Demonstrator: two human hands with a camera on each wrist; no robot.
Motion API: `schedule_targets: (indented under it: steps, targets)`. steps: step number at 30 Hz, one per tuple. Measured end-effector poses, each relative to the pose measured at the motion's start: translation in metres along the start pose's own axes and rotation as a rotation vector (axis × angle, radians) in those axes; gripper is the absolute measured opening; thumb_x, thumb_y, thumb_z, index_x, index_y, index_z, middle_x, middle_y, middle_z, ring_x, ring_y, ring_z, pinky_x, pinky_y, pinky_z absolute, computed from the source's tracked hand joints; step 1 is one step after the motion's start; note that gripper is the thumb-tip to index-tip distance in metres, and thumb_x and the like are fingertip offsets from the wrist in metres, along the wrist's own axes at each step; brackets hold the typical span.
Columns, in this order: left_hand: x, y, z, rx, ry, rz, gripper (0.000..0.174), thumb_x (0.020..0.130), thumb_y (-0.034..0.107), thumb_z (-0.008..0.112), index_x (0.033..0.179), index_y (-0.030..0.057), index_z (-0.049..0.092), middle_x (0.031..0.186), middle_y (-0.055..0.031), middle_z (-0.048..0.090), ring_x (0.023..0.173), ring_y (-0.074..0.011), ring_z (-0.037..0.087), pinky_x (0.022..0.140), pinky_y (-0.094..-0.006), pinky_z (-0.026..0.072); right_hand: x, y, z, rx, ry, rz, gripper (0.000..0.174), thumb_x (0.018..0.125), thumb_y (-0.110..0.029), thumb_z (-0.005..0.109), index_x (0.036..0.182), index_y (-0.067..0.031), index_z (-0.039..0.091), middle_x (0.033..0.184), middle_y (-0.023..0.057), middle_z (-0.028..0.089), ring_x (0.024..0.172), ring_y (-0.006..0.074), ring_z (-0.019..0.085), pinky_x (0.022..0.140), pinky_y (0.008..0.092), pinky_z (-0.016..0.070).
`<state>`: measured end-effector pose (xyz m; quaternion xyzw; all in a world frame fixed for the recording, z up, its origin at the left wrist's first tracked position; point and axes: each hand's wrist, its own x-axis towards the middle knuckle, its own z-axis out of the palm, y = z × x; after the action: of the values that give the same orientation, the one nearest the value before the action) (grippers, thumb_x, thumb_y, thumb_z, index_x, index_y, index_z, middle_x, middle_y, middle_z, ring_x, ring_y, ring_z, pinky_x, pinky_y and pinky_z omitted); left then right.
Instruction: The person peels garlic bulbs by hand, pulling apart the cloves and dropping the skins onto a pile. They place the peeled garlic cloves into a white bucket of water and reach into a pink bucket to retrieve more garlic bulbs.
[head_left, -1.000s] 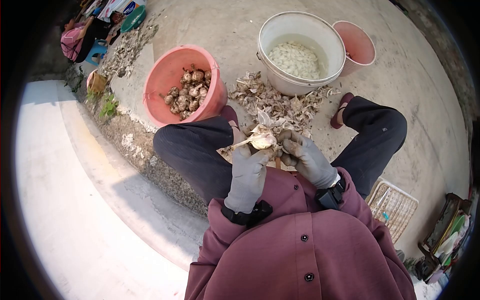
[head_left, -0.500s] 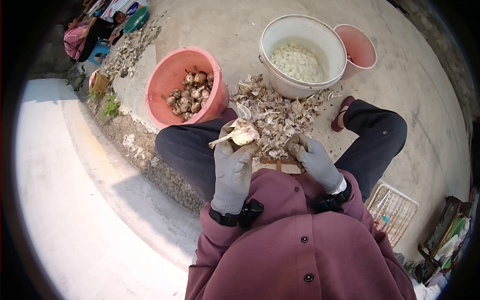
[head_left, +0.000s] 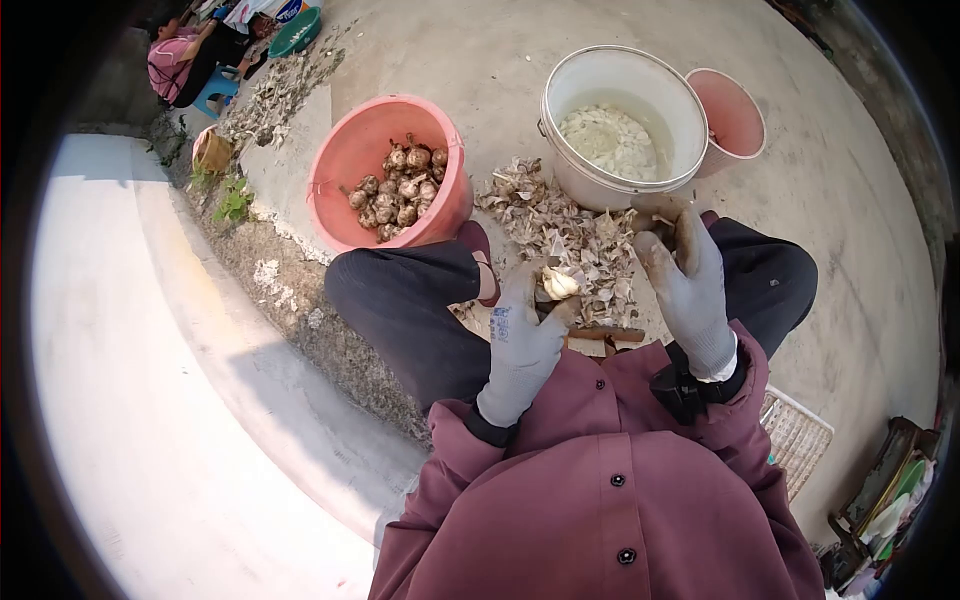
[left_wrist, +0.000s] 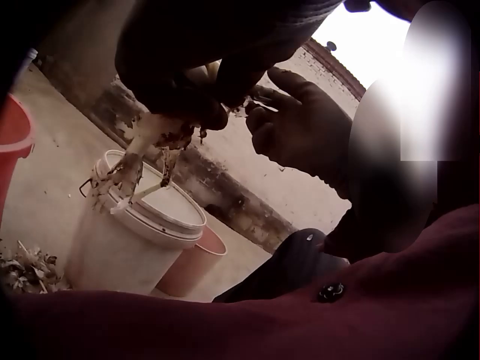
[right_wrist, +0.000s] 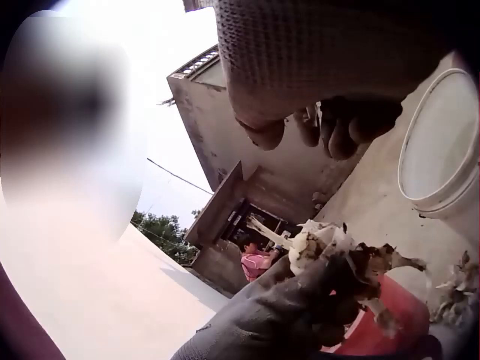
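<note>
Both hands wear grey gloves with dirt-darkened fingers. My left hand [head_left: 522, 345] holds a partly peeled garlic bulb [head_left: 560, 284] in front of the lap. In the right wrist view the bulb [right_wrist: 304, 253] shows pale cloves, a stalk and loose brown skins hanging from it. My right hand [head_left: 697, 295] is raised to the right, apart from the bulb, and overlaps the near edge of the white bucket [head_left: 560, 165] in the head view. Its thumb and bent fingers stand apart there. Small bits show near its fingertips in the left wrist view.
A pink basin [head_left: 325, 190] of unpeeled garlic bulbs stands at left. Pale cloves sit in water inside the bucket, beside a pink pail [head_left: 738, 110]. Garlic skins [head_left: 560, 230] litter the ground near a wooden piece [head_left: 612, 333]. A seated person [head_left: 172, 65] is far left.
Both hands were together at the bulb, then parted. The left hand moved left with it, then back rightward. My right hand swung outward and up toward the bucket.
</note>
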<state>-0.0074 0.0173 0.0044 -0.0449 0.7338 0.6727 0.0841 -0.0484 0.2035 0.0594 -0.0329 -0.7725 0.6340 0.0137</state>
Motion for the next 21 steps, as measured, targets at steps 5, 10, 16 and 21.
schedule_targets:
  steps: [5, 10, 16, 21]
  targets:
    - [-0.004, 0.012, 0.011, 0.308, -0.114, 0.035, 0.046, 0.077, 0.0, 0.066, 0.121, -0.0025, 0.05, 0.1, -0.0199, 0.058, 0.09, -0.0344, 0.061, 0.077, -0.0387, 0.0493, -0.037, 0.027, 0.033, -0.067, -0.12, 0.105, 0.022, 0.088, -0.011, 0.059, 0.107, -0.0005, 0.057, 0.092, 0.0146, 0.058, 0.077, 0.0248, 0.058, 0.072, 0.0347, 0.0473]
    - [-0.013, 0.018, 0.016, 0.421, -0.104, 0.162, 0.041, 0.076, 0.0, 0.065, 0.115, -0.0013, 0.05, 0.097, -0.021, 0.054, 0.088, -0.0406, 0.057, 0.073, -0.0455, 0.0463, -0.041, 0.033, 0.031, 0.053, -0.171, 0.173, 0.015, 0.092, -0.01, 0.053, 0.102, 0.0007, 0.055, 0.087, 0.0115, 0.058, 0.076, 0.0178, 0.055, 0.069, 0.0319, 0.0465]
    - [-0.018, 0.011, 0.014, 0.49, -0.191, 0.233, 0.04, 0.08, 0.007, 0.068, 0.114, 0.0009, 0.048, 0.098, -0.0205, 0.052, 0.085, -0.0414, 0.056, 0.071, -0.0458, 0.0455, -0.045, 0.042, 0.031, 0.272, -0.194, 0.237, 0.013, 0.097, -0.01, 0.046, 0.099, 0.001, 0.053, 0.083, 0.0031, 0.051, 0.075, 0.0097, 0.046, 0.067, 0.0277, 0.0441]
    - [-0.022, 0.011, 0.017, 0.514, -0.184, 0.233, 0.038, 0.081, 0.01, 0.069, 0.113, 0.0011, 0.049, 0.099, -0.0208, 0.052, 0.086, -0.0416, 0.057, 0.071, -0.0468, 0.047, -0.048, 0.039, 0.029, 0.197, -0.155, 0.115, 0.013, 0.098, -0.009, 0.043, 0.098, 0.001, 0.052, 0.083, 0.0024, 0.049, 0.078, 0.0088, 0.045, 0.071, 0.0261, 0.043]
